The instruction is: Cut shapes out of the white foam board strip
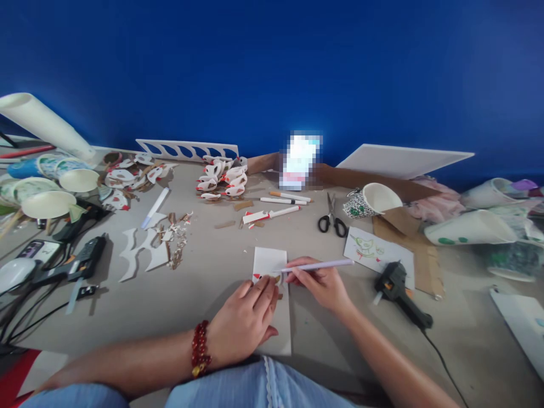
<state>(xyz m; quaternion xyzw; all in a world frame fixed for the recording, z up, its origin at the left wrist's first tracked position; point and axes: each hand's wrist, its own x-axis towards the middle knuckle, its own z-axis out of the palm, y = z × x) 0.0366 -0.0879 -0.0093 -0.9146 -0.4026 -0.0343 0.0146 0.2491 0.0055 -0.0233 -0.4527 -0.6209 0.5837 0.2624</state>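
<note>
My right hand [318, 283] grips a slim lilac pen [327, 264], its tip pointing left over a white board strip [272, 258]. On that strip, my left hand [250, 311] lies with fingers extended and close together, pressing down a small cutout [257, 277] that shows a red tip and a brown part. Most of the cutout is hidden under the fingers. Farther back is a cluster of white bird cutouts [221, 178] with red beaks. Beyond the strip, a red-and-white marker [272, 213] rests on the table.
Scissors [332, 215] and a patterned paper cup [372, 201] stand behind my right hand. A black glue gun [402, 292] sits at right, another glue gun [80, 260] at left. White scraps [144, 249] lie left of centre. A lit, blurred phone [300, 161] leans at the back.
</note>
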